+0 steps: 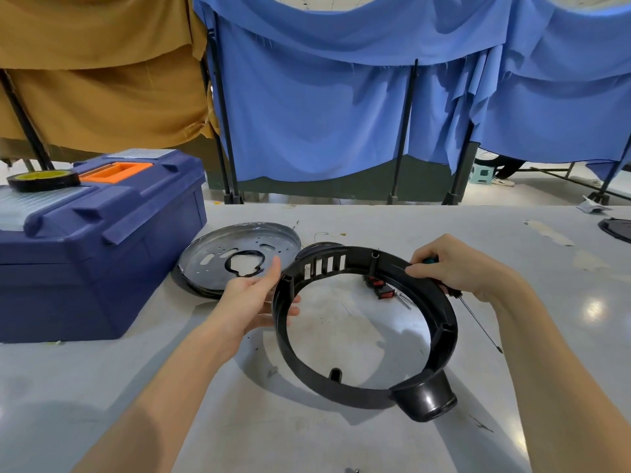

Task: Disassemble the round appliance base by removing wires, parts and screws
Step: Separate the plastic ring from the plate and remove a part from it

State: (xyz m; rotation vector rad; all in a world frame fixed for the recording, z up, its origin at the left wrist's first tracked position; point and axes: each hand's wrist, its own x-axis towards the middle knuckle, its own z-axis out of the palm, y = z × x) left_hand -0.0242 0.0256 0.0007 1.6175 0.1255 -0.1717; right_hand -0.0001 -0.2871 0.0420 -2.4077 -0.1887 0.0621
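A black plastic ring-shaped base (345, 392), with a slotted wall at its far side and a round foot at the near right, is held tilted above the grey table (239, 431). My left hand (252, 298) touches its left rim with straight fingers. My right hand (461, 268) grips the far right rim together with a screwdriver (478, 319) whose thin shaft points down to the right. A round metal plate (239, 254) with a cut-out centre lies behind my left hand. Small red-and-black switch parts (380, 290) lie on the table inside the ring.
A blue toolbox (99, 247) with an orange handle stands at the left, a roll of black tape (42, 180) on its lid. Another black part (618, 228) lies at the far right table edge. Blue and tan cloths hang behind the table.
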